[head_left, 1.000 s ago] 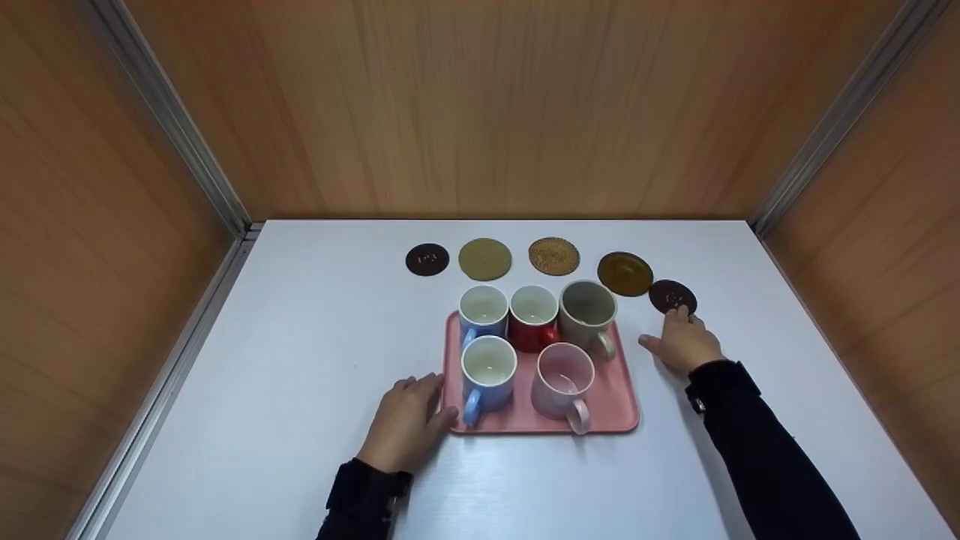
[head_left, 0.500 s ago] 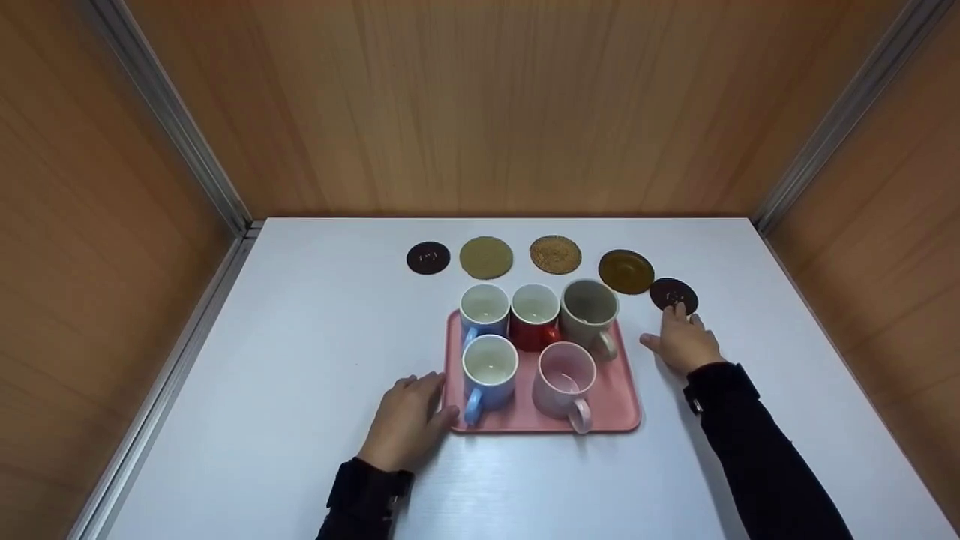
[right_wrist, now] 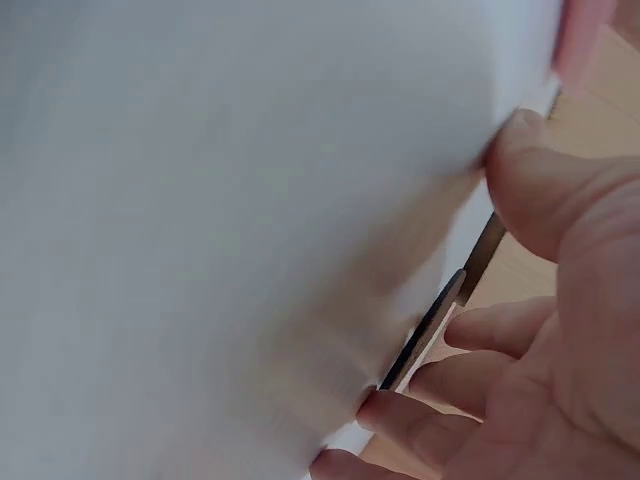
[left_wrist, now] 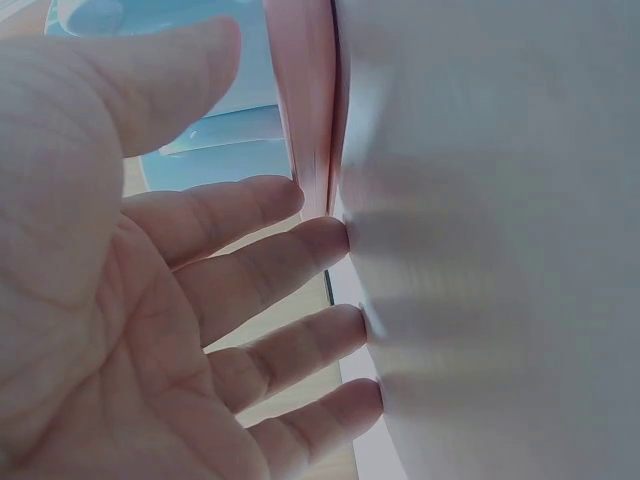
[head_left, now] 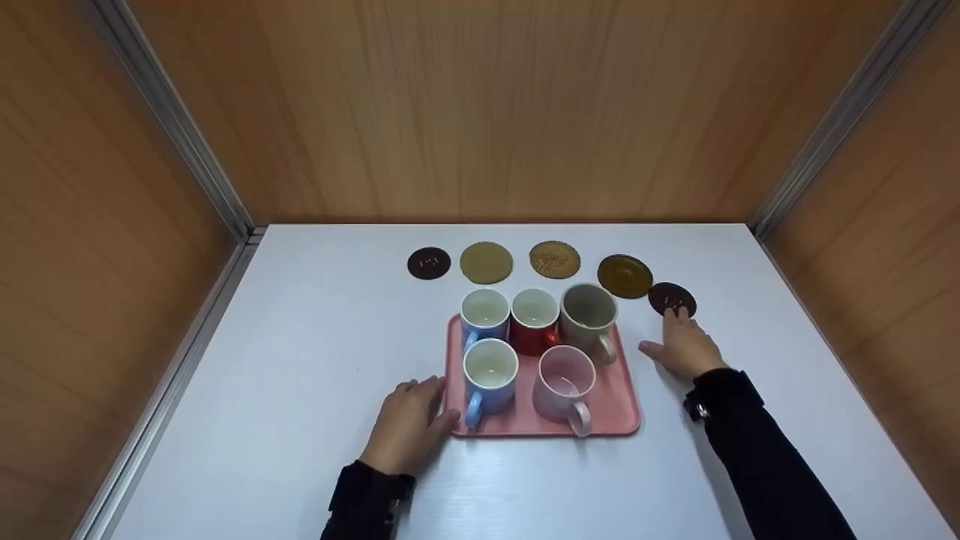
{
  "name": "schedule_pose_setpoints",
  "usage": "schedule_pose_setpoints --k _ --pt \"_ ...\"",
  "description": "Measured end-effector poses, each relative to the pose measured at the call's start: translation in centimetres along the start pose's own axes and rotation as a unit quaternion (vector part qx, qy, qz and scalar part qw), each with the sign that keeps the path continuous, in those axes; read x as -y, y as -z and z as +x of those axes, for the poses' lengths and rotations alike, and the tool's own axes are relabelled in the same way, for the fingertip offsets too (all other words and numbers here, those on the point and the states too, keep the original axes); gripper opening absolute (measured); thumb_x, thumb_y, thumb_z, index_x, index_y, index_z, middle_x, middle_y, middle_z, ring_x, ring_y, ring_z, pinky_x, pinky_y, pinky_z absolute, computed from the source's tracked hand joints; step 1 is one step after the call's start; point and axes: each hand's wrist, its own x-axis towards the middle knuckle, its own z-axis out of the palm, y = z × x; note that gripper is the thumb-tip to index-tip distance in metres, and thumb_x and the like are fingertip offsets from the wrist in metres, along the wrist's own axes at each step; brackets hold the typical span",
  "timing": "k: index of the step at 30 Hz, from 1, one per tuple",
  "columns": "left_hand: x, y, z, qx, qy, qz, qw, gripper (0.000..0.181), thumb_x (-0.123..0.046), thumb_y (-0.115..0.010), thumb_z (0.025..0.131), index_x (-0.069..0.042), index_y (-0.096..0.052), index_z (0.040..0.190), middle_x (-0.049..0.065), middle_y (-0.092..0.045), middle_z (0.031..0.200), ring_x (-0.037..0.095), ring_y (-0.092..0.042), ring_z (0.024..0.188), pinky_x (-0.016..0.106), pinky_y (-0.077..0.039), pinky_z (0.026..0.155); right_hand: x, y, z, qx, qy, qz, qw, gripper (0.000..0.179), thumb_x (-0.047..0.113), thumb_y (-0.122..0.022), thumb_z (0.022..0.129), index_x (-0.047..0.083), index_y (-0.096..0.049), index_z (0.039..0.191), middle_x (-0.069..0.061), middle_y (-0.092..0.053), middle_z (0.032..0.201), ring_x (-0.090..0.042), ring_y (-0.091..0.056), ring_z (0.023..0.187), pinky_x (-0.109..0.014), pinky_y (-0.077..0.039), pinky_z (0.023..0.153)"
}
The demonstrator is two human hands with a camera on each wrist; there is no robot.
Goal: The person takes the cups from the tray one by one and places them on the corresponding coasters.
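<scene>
The likeliest trouble lay at the dark coaster (head_left: 670, 297), flat on the table (head_left: 300, 337) at the right end of the row, beyond the tray's right side: the fingertips of the right hand (head_left: 688, 349) met only its near edge, so a forward push could have sent so thin a disc skidding into, or under, the adjoining amber coaster (head_left: 625, 276). The left hand (head_left: 405, 424) lay along the left edge of the pink tray (head_left: 615, 409), though firm contact could not be told; a careless nudge there might have jolted the closely packed mugs (head_left: 534, 341) into one another. The hands were well apart, fingers extended and clamped on nothing. Compared with half a second earlier, the head view had shifted slightly, setting everything lower, while coasters, tray and mugs kept their arrangement and both hands their places.
</scene>
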Motion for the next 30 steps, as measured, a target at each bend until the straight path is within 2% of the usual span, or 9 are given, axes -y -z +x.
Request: schedule_pose_setpoints --k 4,8,12,16,19,22,26,30 --pt "0.1 0.1 -0.1 -0.004 -0.006 0.005 1.0000 0.053 -0.033 -0.079 0.097 -0.005 -0.067 0.140 0.019 -0.075 0.131 0.043 -0.066 0.126 0.060 -0.050 0.112 0.2 0.4 -1.0 0.026 0.005 0.058 0.9980 0.107 0.055 -0.063 0.104 -0.017 -0.011 0.163 -0.047 -0.005 0.167 -0.065 -0.018 0.154 -0.072 -0.023 0.126" --pt "0.3 0.1 -0.1 -0.008 -0.012 0.008 0.9999 0.052 -0.031 -0.079 0.096 -0.005 -0.067 0.139 0.019 -0.076 0.128 0.043 -0.067 0.124 0.060 -0.051 0.110 0.8 0.2 -2.3 0.029 0.025 0.147 0.9883 0.101 0.059 -0.057 0.106 -0.011 -0.017 0.165 -0.041 -0.017 0.169 -0.058 -0.021 0.158 -0.067 -0.022 0.129" --pt "0.4 0.0 -0.1 0.003 0.001 0.004 1.0000 0.052 -0.032 -0.078 0.097 -0.005 -0.067 0.140 0.020 -0.075 0.130 0.044 -0.065 0.127 0.061 -0.049 0.112 2.2 -0.5 -4.2 0.033 0.051 0.222 0.9733 0.091 0.054 -0.058 0.107 -0.008 -0.025 0.165 -0.036 -0.032 0.167 -0.053 -0.031 0.157 -0.065 -0.029 0.128" --pt "0.4 0.0 -0.1 0.012 0.010 0.000 0.9999 0.053 -0.033 -0.078 0.097 -0.006 -0.066 0.141 0.020 -0.074 0.133 0.045 -0.064 0.129 0.062 -0.048 0.113 3.6 -1.3 -6.0 0.051 0.069 0.290 0.9533 0.084 0.047 -0.060 0.108 -0.008 -0.029 0.164 -0.033 -0.037 0.167 -0.050 -0.037 0.156 -0.062 -0.036 0.125" --pt "0.5 -0.1 -0.1 0.008 0.002 0.002 1.0000 0.053 -0.032 -0.079 0.096 -0.005 -0.067 0.140 0.021 -0.074 0.131 0.045 -0.065 0.127 0.062 -0.049 0.112 4.3 -2.1 -7.1 0.059 0.073 0.333 0.9381 0.078 0.040 -0.061 0.109 -0.009 -0.031 0.163 -0.031 -0.040 0.167 -0.047 -0.041 0.155 -0.057 -0.043 0.122" --pt "0.4 -0.1 0.0 0.006 0.002 0.003 1.0000 0.053 -0.032 -0.079 0.097 -0.005 -0.067 0.141 0.020 -0.074 0.131 0.045 -0.065 0.126 0.062 -0.049 0.111 4.8 -2.8 -7.8 0.051 0.061 0.358 0.9303 0.075 0.037 -0.062 0.109 -0.007 -0.034 0.162 -0.029 -0.047 0.163 -0.043 -0.050 0.149 -0.051 -0.051 0.117" --pt "0.2 -0.1 0.1 0.009 0.011 0.004 0.9999 0.054 -0.033 -0.079 0.097 -0.006 -0.066 0.141 0.019 -0.074 0.133 0.045 -0.064 0.130 0.062 -0.048 0.113 4.8 -3.5 -8.2 0.023 0.028 0.372 0.9277 0.074 0.037 -0.065 0.107 -0.005 -0.038 0.161 -0.027 -0.055 0.156 -0.038 -0.058 0.142 -0.044 -0.058 0.106" --pt "0.1 0.0 0.2 0.002 0.000 0.012 0.9999 0.053 -0.032 -0.080 0.096 -0.005 -0.068 0.139 0.020 -0.075 0.131 0.046 -0.065 0.128 0.062 -0.049 0.112 4.4 -4.0 -8.2 0.010 0.005 0.373 0.9277 0.075 0.040 -0.065 0.107 -0.006 -0.040 0.160 -0.027 -0.056 0.155 -0.034 -0.063 0.136 -0.036 -0.060 0.097"
